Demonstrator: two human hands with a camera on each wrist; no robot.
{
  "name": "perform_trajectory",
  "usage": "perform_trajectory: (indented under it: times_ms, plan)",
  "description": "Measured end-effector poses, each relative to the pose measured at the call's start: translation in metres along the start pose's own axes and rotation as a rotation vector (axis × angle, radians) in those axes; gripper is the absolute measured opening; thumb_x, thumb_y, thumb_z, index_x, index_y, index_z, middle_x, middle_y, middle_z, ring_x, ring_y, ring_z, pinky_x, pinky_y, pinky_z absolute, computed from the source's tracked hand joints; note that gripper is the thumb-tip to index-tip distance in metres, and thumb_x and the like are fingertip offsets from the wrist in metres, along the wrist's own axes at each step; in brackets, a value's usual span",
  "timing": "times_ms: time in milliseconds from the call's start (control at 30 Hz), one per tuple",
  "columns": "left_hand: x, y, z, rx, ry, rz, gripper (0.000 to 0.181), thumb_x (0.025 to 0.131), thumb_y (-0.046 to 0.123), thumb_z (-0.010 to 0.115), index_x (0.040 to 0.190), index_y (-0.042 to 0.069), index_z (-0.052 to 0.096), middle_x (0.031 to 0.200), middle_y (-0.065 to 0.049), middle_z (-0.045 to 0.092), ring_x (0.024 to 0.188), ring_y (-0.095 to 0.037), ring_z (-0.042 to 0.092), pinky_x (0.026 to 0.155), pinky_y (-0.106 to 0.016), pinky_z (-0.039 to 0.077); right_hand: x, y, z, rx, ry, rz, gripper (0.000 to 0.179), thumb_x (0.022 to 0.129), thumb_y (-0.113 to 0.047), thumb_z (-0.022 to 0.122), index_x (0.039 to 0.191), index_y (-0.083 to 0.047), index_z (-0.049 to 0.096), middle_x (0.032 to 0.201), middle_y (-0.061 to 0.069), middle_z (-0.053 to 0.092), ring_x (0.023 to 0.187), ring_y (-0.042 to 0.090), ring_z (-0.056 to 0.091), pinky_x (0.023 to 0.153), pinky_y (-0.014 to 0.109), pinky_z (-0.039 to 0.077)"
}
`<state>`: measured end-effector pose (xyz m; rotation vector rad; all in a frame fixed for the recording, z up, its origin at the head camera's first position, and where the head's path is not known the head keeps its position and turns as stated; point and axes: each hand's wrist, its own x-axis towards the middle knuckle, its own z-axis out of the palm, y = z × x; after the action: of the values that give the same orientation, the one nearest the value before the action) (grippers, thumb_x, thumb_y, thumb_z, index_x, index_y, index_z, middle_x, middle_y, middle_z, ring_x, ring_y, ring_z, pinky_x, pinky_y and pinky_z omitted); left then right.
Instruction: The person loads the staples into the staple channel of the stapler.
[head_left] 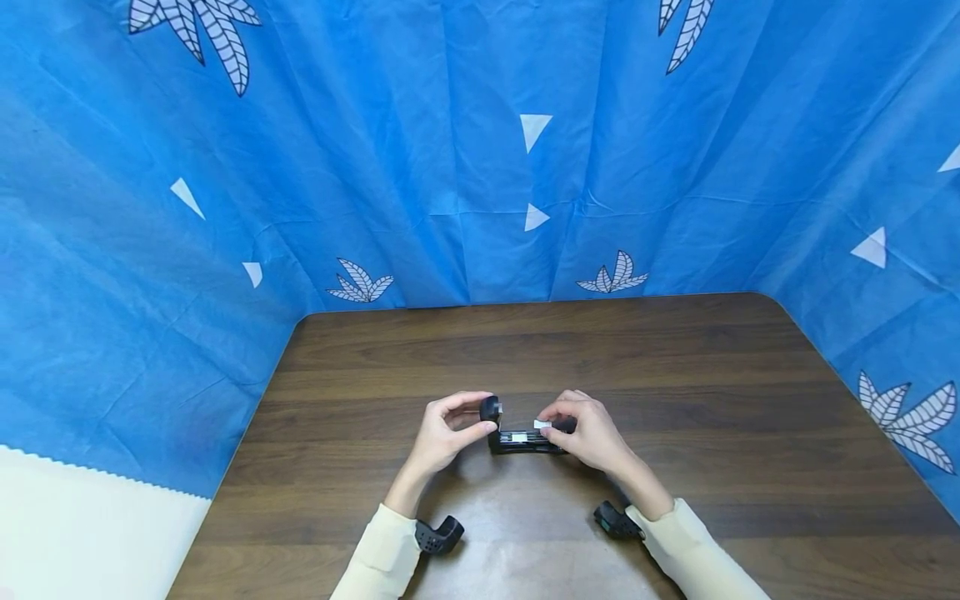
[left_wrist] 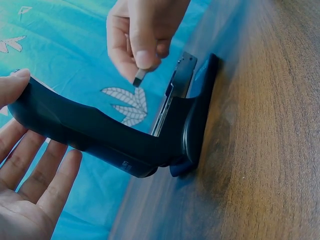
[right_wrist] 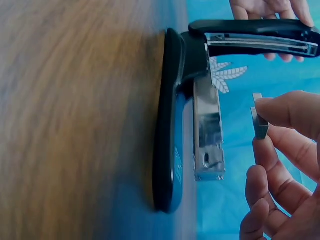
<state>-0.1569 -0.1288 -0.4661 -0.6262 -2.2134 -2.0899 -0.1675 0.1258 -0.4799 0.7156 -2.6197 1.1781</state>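
Note:
A black stapler [head_left: 527, 450] stands on the table with its top arm swung up from the base. My left hand [head_left: 444, 429] holds the raised arm [left_wrist: 85, 120] between thumb and fingers, near its free end. In the right wrist view the metal magazine [right_wrist: 207, 130] lies exposed above the base. My right hand [head_left: 592, 431] pinches a short strip of staples [right_wrist: 260, 122] between thumb and fingertips. The strip is apart from the magazine, just above it in the head view. Part of the stapler's front end is hidden behind the right hand there.
The brown wooden table [head_left: 360, 375] surrounds the stapler. A blue patterned curtain [head_left: 480, 167] hangs along the table's back and sides. Black wrist devices [head_left: 440, 535] are strapped at both wrists. A white surface [head_left: 82, 525] shows at the lower left.

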Motion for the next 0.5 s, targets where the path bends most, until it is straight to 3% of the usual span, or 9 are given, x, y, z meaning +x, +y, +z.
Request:
perform_trajectory:
  times_ms: [267,500]
  plan:
    - [0.000,-0.001,0.001,-0.011,0.003,-0.003,0.039,0.080,-0.006,0.074,0.117,-0.011,0.063,0.113,-0.031,0.065,0.099,-0.003,0.064,0.089,-0.026,0.057,-0.001,0.004,0.011,0.000,-0.028,-0.039,0.015,0.073,-0.007,0.082,0.082,-0.017,0.075,0.077,-0.011,0.063,0.076,0.008,0.054,0.066,0.024,0.046]
    - [0.001,-0.002,0.001,-0.023,0.005,-0.001,0.040,0.079,-0.007,0.074,0.117,-0.012,0.062,0.113,-0.032,0.064,0.099,-0.003,0.064,0.089,-0.025,0.057,-0.001,0.005,0.012,-0.003,-0.066,-0.012,0.014,0.073,-0.008,0.083,0.083,-0.016,0.076,0.077,-0.009,0.063,0.076,0.010,0.054,0.065,0.022,0.045]
